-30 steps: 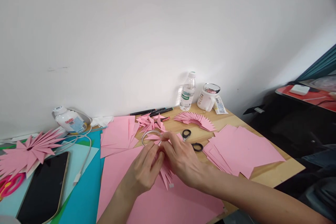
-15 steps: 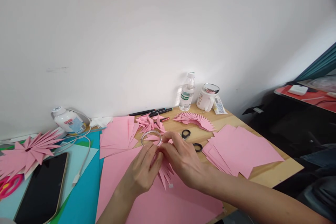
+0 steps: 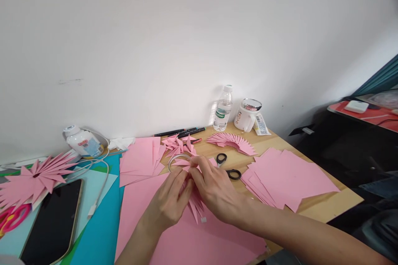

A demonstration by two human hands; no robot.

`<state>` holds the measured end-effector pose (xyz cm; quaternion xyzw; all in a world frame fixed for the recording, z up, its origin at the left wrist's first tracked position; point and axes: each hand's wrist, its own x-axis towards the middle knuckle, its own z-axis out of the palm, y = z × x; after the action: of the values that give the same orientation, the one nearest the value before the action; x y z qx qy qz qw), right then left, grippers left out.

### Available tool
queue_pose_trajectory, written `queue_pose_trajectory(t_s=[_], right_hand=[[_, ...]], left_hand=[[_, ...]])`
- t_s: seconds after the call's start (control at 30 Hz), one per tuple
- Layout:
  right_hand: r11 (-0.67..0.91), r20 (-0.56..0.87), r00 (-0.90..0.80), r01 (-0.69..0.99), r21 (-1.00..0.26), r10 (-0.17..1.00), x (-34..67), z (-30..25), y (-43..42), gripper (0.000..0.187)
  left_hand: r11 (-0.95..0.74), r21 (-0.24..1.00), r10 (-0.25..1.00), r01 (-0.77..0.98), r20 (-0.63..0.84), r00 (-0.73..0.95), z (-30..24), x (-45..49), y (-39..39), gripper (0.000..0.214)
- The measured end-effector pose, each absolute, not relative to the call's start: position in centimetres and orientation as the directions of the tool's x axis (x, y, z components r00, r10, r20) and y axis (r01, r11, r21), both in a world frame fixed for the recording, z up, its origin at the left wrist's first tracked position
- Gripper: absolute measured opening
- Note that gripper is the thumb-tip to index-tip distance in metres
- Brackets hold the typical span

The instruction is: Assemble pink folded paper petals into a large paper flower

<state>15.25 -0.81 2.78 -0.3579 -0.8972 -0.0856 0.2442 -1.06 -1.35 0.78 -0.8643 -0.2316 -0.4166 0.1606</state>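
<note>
My left hand [image 3: 169,201] and my right hand [image 3: 214,186] meet over a large pink sheet [image 3: 199,244], fingers pinched together. Between them is a pleated pink paper fan [image 3: 195,207], its pointed folds showing below the fingers and the rest covered by them. Just beyond my fingertips lies a roll of clear tape [image 3: 170,161], partly hidden. A small whitish square [image 3: 203,219] sits on the sheet beside the fan's points. Right of my right hand are black-handled scissors [image 3: 234,174]. Several folded pink pieces [image 3: 178,145] are heaped behind the tape.
Pink paper stacks lie left [image 3: 139,155] and right [image 3: 289,174]. A curved pleated strip [image 3: 231,141], water bottle [image 3: 223,109] and mug [image 3: 247,116] stand near the wall. At left are a phone [image 3: 52,223], a pink pinwheel shape [image 3: 35,178], pink scissors [image 3: 14,218] and a white bottle [image 3: 83,143].
The view has shifted slightly, moving the table's things a little to the right. My right fingers have moved a little over the tape roll; both hands stay at the fan.
</note>
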Motion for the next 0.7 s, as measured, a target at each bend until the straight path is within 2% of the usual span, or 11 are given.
queue_pose_trajectory(t_s=[0.43,0.53,0.7], right_hand=[[0.758,0.447,-0.639,0.634,-0.156,0.626,15.8,3.3,-0.7,0.021],[0.754,0.458,-0.618,0.62,-0.217,0.639,16.0,3.0,-0.6,0.018],[0.708,0.443,-0.555,0.59,-0.388,0.704,16.5,3.3,-0.6,0.012]], left_hand=[[-0.816,0.221,0.497,0.535,0.74,0.453,0.4,-1.2,-1.7,0.034],[-0.805,0.228,0.508,0.547,0.741,0.438,0.2,-1.4,-1.9,0.036],[-0.794,0.197,0.49,0.575,0.768,0.413,-0.3,-2.0,-1.8,0.029]])
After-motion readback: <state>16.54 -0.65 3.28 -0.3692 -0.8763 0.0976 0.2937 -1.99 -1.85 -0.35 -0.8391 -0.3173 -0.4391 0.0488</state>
